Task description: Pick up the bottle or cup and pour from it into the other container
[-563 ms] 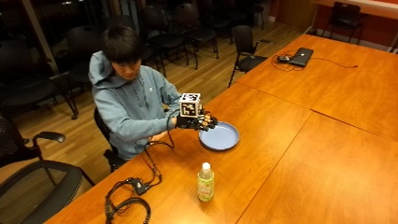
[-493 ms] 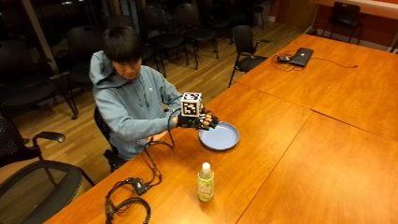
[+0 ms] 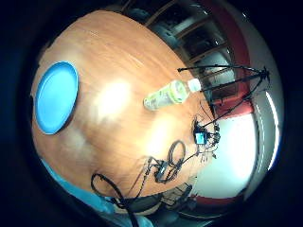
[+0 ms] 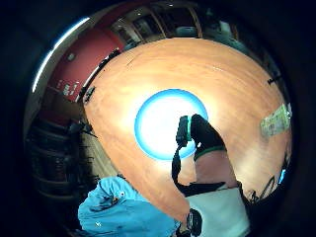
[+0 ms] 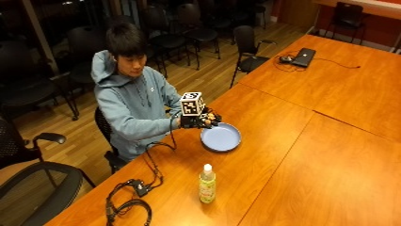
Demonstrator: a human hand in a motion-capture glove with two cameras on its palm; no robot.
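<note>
Two containers sit on the long wooden table (image 5: 325,141) as a seated person in a hooded top raises the gloved right hand (image 5: 199,120) above the near rim of a blue plate (image 5: 220,137). The hand holds nothing; from the room its fingers look loosely curled, though just how far apart they are cannot be told, and the thumb-side palm view shows only one dark fingertip (image 4: 200,129) hanging over the plate's middle. The bottle (image 5: 207,183), pale green with a white cap, stands upright well away from the fingers, out toward the table's near edge, with bare wood between it and the plate. A tangle of black cable (image 5: 128,202) lies on the table beyond the bottle from the fingers, toward the seated person's side. Nothing has yet been picked up, so the task appears to be at its start. The risk from here looks to lie in the reach: the bottle is tall and narrow, and fingers arriving from the plate side could clip it high and topple it. The cap appears to be on, which would stop any pour. A shallow plate would also let liquid run over its rim.
</note>
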